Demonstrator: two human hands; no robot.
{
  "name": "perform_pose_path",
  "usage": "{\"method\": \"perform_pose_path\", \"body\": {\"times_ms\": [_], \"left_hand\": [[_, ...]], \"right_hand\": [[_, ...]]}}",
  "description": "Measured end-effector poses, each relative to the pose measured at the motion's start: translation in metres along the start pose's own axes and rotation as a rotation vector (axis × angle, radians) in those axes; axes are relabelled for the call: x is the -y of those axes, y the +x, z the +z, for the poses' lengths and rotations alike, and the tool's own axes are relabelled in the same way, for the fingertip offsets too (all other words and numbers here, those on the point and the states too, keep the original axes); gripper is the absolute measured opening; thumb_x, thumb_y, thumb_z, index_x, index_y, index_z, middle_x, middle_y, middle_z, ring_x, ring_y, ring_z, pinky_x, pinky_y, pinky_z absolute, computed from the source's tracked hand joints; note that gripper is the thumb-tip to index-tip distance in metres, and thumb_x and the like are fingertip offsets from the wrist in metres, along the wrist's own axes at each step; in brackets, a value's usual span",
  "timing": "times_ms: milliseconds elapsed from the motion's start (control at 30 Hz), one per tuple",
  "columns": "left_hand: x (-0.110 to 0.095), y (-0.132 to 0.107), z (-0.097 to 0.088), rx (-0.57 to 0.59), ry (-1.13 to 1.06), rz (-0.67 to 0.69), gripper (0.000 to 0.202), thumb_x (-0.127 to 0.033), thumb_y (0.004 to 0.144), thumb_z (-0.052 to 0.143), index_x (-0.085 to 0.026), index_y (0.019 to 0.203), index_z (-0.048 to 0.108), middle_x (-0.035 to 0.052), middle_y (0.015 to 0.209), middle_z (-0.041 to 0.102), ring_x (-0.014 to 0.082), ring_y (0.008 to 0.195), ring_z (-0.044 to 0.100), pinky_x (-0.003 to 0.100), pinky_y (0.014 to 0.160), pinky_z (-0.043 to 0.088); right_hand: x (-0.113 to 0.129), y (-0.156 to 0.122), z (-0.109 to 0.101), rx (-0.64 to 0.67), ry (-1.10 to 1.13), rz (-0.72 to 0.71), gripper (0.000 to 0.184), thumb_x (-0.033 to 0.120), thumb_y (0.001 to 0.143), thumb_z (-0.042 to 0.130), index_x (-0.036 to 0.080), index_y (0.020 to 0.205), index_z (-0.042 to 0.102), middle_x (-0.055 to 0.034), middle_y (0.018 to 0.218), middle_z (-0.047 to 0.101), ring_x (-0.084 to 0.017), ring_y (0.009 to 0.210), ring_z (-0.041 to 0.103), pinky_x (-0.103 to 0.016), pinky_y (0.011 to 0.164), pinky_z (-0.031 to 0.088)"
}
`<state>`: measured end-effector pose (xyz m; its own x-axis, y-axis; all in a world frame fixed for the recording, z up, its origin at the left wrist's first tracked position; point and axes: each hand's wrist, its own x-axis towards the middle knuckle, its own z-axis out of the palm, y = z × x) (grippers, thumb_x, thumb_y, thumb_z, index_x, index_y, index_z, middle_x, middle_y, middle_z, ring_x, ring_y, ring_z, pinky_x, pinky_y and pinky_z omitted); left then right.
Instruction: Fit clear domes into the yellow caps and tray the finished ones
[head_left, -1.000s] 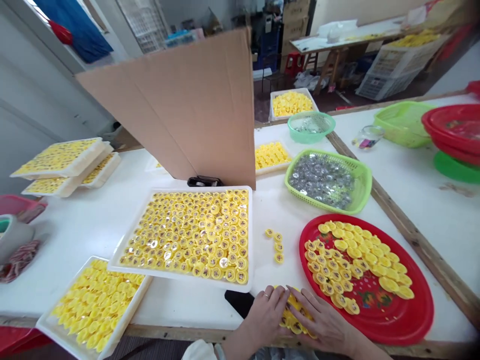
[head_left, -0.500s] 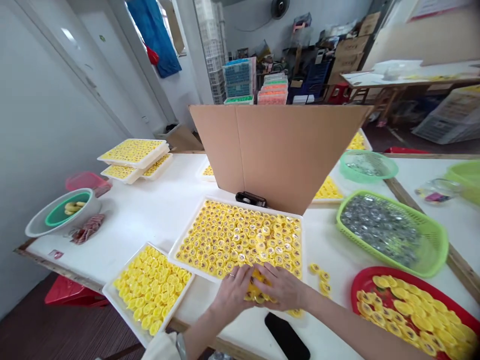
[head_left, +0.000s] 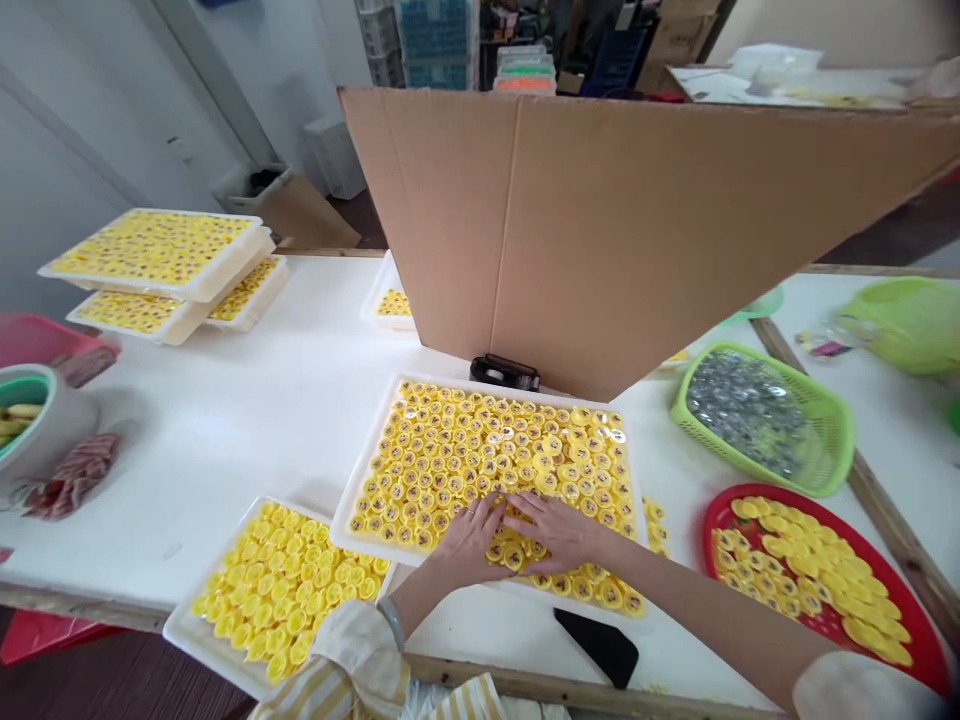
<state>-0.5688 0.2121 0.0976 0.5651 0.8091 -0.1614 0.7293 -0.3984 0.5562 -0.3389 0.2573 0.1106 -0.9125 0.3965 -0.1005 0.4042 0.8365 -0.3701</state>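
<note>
Left hand (head_left: 469, 540) and right hand (head_left: 559, 528) flat on yellow caps (head_left: 517, 555), white tray (head_left: 360, 480) near edge

Yellow caps (head_left: 480, 450) fill a white tray (head_left: 343, 520) at centre on a white table (head_left: 262, 400); brown cardboard (head_left: 637, 220) stands above, a green basket (head_left: 841, 448) and red plate (head_left: 832, 628) sit at right, a yellow-and-white striped sleeve (head_left: 337, 670) at bottom

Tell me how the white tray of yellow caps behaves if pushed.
The white tray would probably slide easily on the smooth table. The yellow caps lie loose in it, so a jolt would likely shuffle them. Its thin, shallow rim suggests it may flex if lifted by one edge.
</note>
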Motion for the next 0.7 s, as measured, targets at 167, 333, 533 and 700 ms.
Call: {"method": "perform_pose_path", "body": {"times_ms": [167,333,533,700], "left_hand": [[0.011,-0.014,-0.015,0.031,-0.113,0.147,0.091,-0.051,0.078,0.067,-0.019,0.151,0.021,0.0181,0.155,0.032,0.0346,0.138,0.038,0.053,0.109,0.037],[0.019,-0.019,-0.016,-0.038,-0.224,0.143,0.057,-0.018,0.094,0.041,-0.025,0.149,0.027,0.0092,0.138,0.056,0.022,0.126,0.051,0.044,0.106,0.045],[0.028,-0.016,-0.01,-0.149,-0.308,0.049,0.049,-0.014,0.095,0.034,-0.027,0.142,0.038,0.0081,0.129,0.061,0.0199,0.117,0.059,0.039,0.099,0.052],[0.031,-0.019,-0.002,-0.221,-0.318,-0.006,0.035,-0.021,0.096,0.037,-0.028,0.124,0.056,0.0078,0.127,0.061,0.0225,0.12,0.059,0.04,0.099,0.052]], "right_hand": [[0.014,-0.012,-0.004,-0.035,0.078,0.057,0.075,0.049,0.084,0.058,0.013,0.146,0.036,-0.0237,0.15,0.038,-0.032,0.137,0.038,-0.05,0.104,0.037],[0.027,-0.013,0.0,-0.13,0.085,0.083,0.069,0.034,0.083,0.056,0.013,0.145,0.035,-0.0201,0.147,0.044,-0.026,0.137,0.039,-0.043,0.105,0.039],[0.034,-0.037,-0.011,-0.398,-0.03,0.315,0.067,0.024,0.087,0.053,0.024,0.149,0.028,-0.0119,0.152,0.04,-0.026,0.14,0.036,-0.044,0.103,0.042],[0.052,-0.117,0.014,-0.814,-0.253,0.885,0.072,0.015,0.093,0.043,0.016,0.154,0.004,-0.0244,0.156,0.022,-0.037,0.142,0.028,-0.063,0.1,0.041]]}}
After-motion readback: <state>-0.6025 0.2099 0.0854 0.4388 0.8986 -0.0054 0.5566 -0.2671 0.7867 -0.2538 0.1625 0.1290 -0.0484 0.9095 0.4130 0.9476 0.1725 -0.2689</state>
